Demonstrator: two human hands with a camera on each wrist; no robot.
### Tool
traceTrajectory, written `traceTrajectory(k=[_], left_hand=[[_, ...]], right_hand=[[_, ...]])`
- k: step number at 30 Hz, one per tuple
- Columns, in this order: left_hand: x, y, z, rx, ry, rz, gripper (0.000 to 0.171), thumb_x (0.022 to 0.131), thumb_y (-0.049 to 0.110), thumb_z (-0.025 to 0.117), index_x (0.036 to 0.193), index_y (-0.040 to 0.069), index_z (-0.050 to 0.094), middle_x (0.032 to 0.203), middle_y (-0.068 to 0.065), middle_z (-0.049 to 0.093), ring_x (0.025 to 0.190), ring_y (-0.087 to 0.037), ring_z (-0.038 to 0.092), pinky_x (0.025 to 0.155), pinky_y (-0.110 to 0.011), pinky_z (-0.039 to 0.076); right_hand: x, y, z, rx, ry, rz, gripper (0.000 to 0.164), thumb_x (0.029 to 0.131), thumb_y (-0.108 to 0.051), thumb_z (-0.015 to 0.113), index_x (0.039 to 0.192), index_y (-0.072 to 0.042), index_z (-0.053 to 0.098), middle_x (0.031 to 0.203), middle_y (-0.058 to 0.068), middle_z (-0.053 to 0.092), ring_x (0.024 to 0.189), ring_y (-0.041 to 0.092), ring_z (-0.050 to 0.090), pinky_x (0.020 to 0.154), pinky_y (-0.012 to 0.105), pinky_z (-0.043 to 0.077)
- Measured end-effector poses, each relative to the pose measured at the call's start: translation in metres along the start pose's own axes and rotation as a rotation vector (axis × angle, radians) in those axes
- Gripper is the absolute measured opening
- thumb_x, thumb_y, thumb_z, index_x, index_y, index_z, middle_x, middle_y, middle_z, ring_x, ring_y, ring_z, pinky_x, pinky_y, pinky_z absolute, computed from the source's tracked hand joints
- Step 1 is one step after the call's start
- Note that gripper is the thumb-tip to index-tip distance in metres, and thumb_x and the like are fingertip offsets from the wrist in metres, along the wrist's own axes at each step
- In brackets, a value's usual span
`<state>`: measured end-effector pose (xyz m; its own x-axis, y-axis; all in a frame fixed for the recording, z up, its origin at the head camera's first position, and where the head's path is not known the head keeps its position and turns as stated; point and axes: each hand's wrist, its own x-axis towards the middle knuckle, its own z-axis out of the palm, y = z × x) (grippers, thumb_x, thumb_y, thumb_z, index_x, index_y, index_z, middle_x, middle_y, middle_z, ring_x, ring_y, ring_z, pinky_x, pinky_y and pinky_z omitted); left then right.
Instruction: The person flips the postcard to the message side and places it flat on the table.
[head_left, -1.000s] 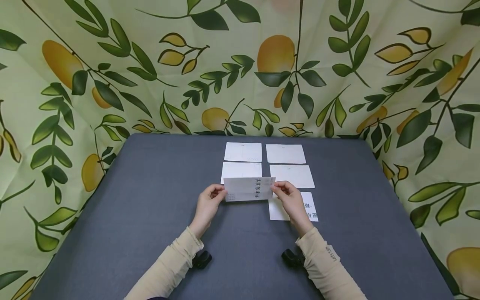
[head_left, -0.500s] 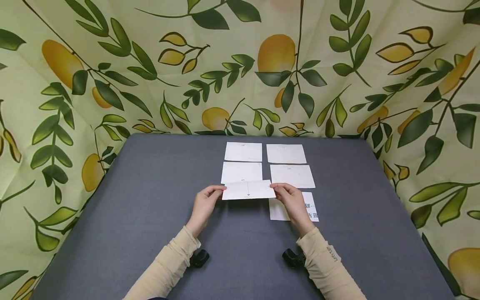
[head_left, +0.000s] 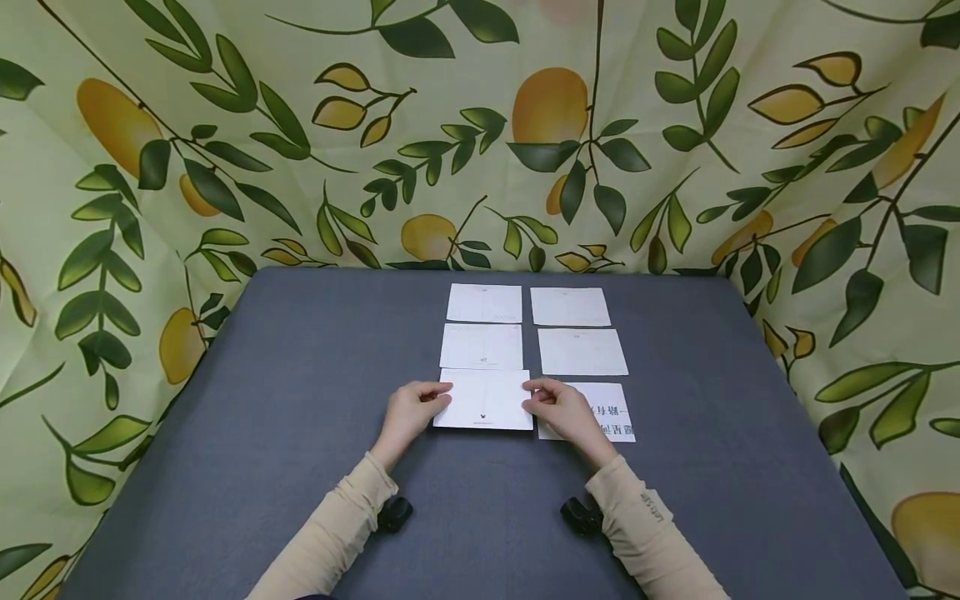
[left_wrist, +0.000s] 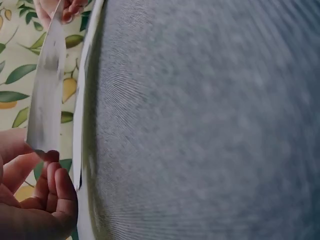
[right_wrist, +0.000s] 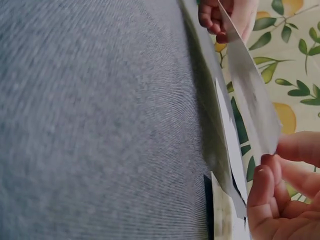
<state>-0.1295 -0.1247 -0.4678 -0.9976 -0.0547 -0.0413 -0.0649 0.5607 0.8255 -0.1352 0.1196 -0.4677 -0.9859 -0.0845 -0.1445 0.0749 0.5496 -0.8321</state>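
A white card (head_left: 483,404) with a small mark near its front edge is held level by both hands. My left hand (head_left: 410,417) pinches its left edge between thumb and fingers, and my right hand (head_left: 564,412) pinches the right edge. Both wrist views show the card (left_wrist: 47,90) raised over the table, its underside faintly printed, with thumb and curled fingers at each end. Partly under my right hand lies a card printed with large characters (head_left: 617,421). Just beyond the held card, a blank-looking card (head_left: 482,346) lies on the table.
Three more white cards lie farther back: one at back left (head_left: 484,303), one at back right (head_left: 571,307), one at middle right (head_left: 582,352). The grey-blue table (head_left: 300,400) meets a leaf-and-fruit patterned curtain (head_left: 465,150). Black wrist devices (head_left: 394,514) sit below the sleeves.
The held card has turned from its printed face to its plain face, then come nearer and lower, uncovering the card behind it. Both hands moved with it, the right one slightly left.
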Motion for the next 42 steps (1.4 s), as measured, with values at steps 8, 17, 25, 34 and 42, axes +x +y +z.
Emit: traceTrajectory(k=[8,17,25,34,42], left_hand=[[0.0,-0.001,-0.002,0.155,-0.075,0.042,0.019,0.081,0.012,0.068,0.099,0.006,0.074,0.087,-0.011,0.067,0.068,-0.013,0.051,0.06,-0.023,0.039],[0.006,0.006,-0.002,0.272,-0.102,0.095,0.02,0.08,0.008,0.066,0.098,0.004,0.074,0.077,-0.009,0.066,0.059,-0.012,0.04,0.054,-0.02,0.03],[0.007,0.009,0.003,0.374,-0.099,0.159,0.021,0.079,0.007,0.067,0.099,0.003,0.073,0.073,-0.01,0.063,0.057,-0.012,0.038,0.052,-0.021,0.03],[0.006,0.01,0.005,0.487,-0.075,0.205,0.027,0.076,0.014,0.073,0.101,0.004,0.073,0.082,-0.013,0.066,0.059,-0.016,0.046,0.054,-0.025,0.037],[-0.001,0.024,0.007,0.472,-0.075,0.22,0.043,0.078,0.028,0.072,0.114,0.006,0.064,0.083,-0.009,0.062,0.068,-0.017,0.056,0.059,-0.03,0.044]], right_hand=[[0.002,-0.001,0.006,-0.175,-0.053,-0.051,0.028,0.081,-0.013,0.068,0.108,-0.006,0.068,0.074,0.002,0.06,0.064,0.012,0.047,0.061,0.024,0.038],[0.009,-0.007,0.011,-0.254,-0.07,-0.048,0.027,0.081,-0.01,0.066,0.107,-0.004,0.067,0.069,0.002,0.056,0.058,0.011,0.044,0.057,0.023,0.035],[0.007,-0.012,0.017,-0.319,-0.088,-0.063,0.029,0.082,-0.005,0.062,0.11,0.0,0.063,0.063,0.002,0.051,0.044,0.009,0.043,0.044,0.022,0.033],[0.005,-0.015,0.017,-0.302,-0.092,-0.064,0.03,0.082,-0.005,0.061,0.112,0.0,0.061,0.062,0.001,0.05,0.041,0.01,0.043,0.041,0.021,0.033],[-0.002,-0.013,0.007,-0.253,-0.021,-0.079,0.031,0.085,-0.017,0.065,0.112,-0.002,0.063,0.066,0.002,0.054,0.047,0.01,0.043,0.047,0.023,0.034]])
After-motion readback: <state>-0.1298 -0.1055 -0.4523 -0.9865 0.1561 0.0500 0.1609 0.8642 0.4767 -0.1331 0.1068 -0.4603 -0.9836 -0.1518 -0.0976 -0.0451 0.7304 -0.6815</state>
